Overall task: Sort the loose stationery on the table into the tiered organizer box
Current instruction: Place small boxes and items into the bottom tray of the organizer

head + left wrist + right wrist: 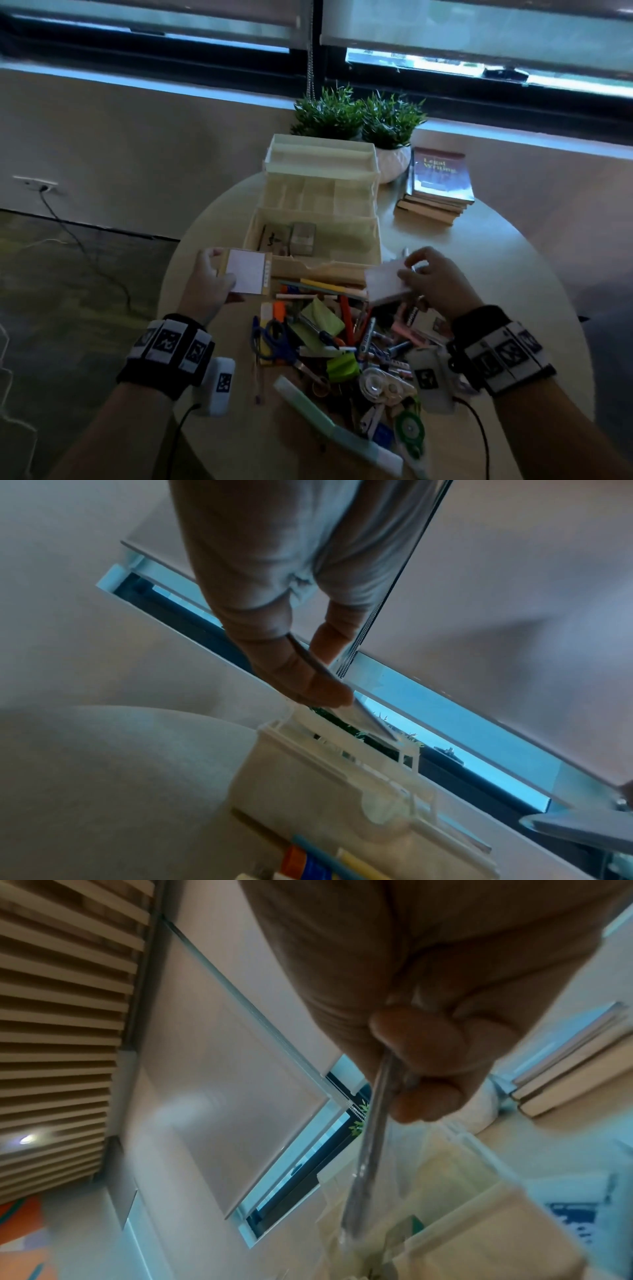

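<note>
Holding two paper items above a round, pale table [513,260] — left hand [209,284] at centre left of the head view, thumb and fingers pinching a square white note pad [247,276] on a tan card backing, flat face up toward the camera, backing strip along its right edge. In the left wrist view the same pad [346,696] seen edge-on, a thin sheet slanting from upper left to lower right, thumb [308,680] pressed on top. Right hand [431,281] at centre right, fingers curled onto a thicker white paper block [387,284], tilted, its long axis running lower left to upper right; a thin clear or silvery stick [373,1123] also caught under the curled fingers in the right wrist view, pointing down the frame — cannot tell what it is. Behind both hands, upper centre, a translucent cream plastic tiered organizer box [318,205], trays stepped back, long axis left to right; two small boxed items in the lower tray. Below the hands, a loose stationery heap [342,342]: pens, blue-handled scissors [270,342], green sticky notes [322,318], correction tape rollers, a mint tube. Potted plants [359,116] and stacked books [438,185] at upper right.
</note>
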